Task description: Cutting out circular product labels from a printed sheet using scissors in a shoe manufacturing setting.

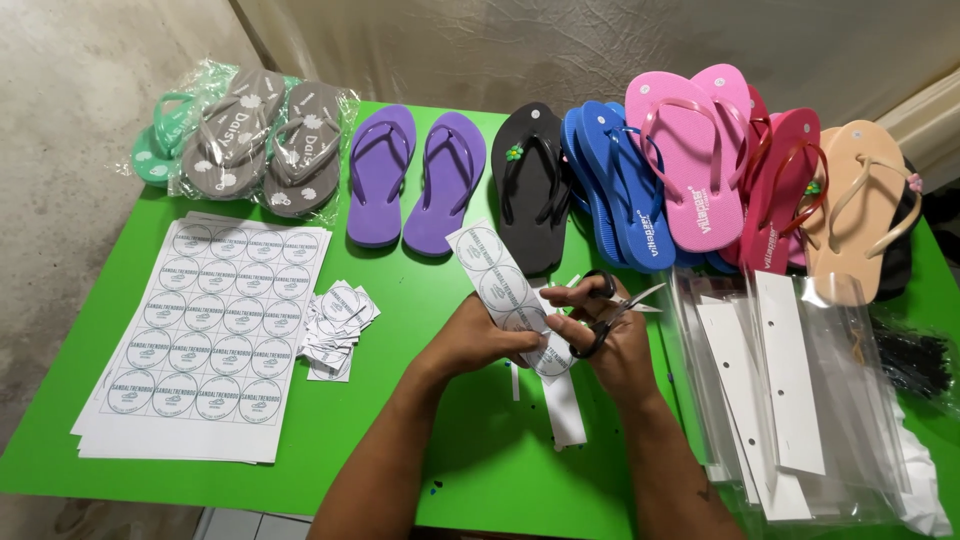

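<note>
Head view: my left hand [478, 338] pinches the label strip [505, 290] above the green table [420, 300]; my right hand [612, 335] grips open scissors [600, 312]. A crooked cut could clip a round label or my fingertips.

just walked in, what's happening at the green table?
A person is cutting printed round labels apart. The left hand holds a paper strip of labels, and the right hand works black-handled scissors with the blades open at the strip. A small pile of cut labels lies beside a stack of uncut label sheets. Flip-flops line the back of the table: a purple pair, then black, blue and pink ones. Clear bags with white card headers lie at the right.
</note>
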